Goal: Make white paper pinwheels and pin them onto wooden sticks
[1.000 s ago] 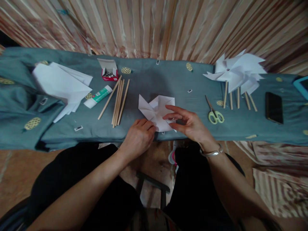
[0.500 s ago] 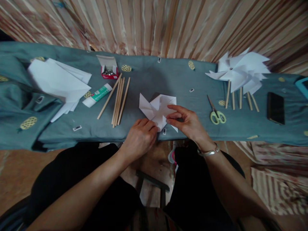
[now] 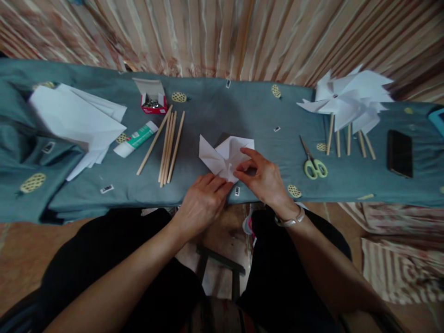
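A white paper pinwheel (image 3: 212, 159), partly folded, lies near the front edge of the table, one pointed corner standing up on its left. My left hand (image 3: 205, 199) has its fingers closed on the paper's lower edge. With thumb and fingers, my right hand (image 3: 261, 178) pinches a flap of the pinwheel close to its centre; the exact fingertip contact is partly hidden. A silver bracelet (image 3: 290, 220) sits on my right wrist. Left of the paper lie several wooden sticks (image 3: 167, 148).
At left are white paper sheets (image 3: 83, 120), a green-and-white tube (image 3: 136, 138) and a red box of small metal pieces (image 3: 152, 104). Scissors (image 3: 314, 167), finished pinwheels (image 3: 355, 95) on sticks and a dark phone (image 3: 399, 153) lie at right on the green cloth (image 3: 249, 111).
My right hand has moved slightly left and inward, bringing the right-hand flap toward the pinwheel's centre. My left hand stays at the lower edge. The view has shifted a little.
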`<state>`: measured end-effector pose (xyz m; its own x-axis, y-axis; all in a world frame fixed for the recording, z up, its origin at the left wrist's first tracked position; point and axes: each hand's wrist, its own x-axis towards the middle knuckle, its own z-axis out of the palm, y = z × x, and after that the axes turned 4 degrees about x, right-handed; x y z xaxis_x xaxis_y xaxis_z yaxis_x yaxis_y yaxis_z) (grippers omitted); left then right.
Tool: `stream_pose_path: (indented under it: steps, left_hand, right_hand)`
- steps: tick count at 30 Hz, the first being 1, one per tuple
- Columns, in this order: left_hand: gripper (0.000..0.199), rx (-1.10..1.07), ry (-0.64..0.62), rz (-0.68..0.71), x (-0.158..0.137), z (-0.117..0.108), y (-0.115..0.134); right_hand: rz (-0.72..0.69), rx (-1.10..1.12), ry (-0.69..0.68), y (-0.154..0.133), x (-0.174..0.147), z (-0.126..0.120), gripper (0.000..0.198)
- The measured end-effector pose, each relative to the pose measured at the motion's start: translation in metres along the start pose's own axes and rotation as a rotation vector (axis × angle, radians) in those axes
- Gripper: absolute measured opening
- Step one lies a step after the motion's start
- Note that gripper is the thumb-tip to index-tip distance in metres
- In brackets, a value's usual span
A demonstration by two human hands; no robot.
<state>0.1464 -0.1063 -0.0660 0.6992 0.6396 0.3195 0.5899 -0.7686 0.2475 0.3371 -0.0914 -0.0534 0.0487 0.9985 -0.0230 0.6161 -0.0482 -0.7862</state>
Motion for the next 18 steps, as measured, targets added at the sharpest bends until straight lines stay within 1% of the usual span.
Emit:
stream_pose_path:
  steps: [4, 13, 18]
  left_hand:
    - [0.023, 0.000, -0.014, -0.004, -0.0002, -0.0006, 0.0007]
    - [0.023, 0.007, -0.032, -0.011, 0.0012, -0.0016, 0.0005]
    - [0.023, 0.018, -0.048, -0.012, 0.0012, -0.0017, 0.0007]
  right_hand:
    - [-0.008, -0.052, -0.003, -0.0021, -0.0007, 0.0007, 0.056]
    - [-0.091, -0.077, 0.015, 0.0012, -0.0026, 0.0027, 0.054]
    - [-0.107, -0.088, 0.022, 0.0008, -0.0031, 0.0028, 0.054]
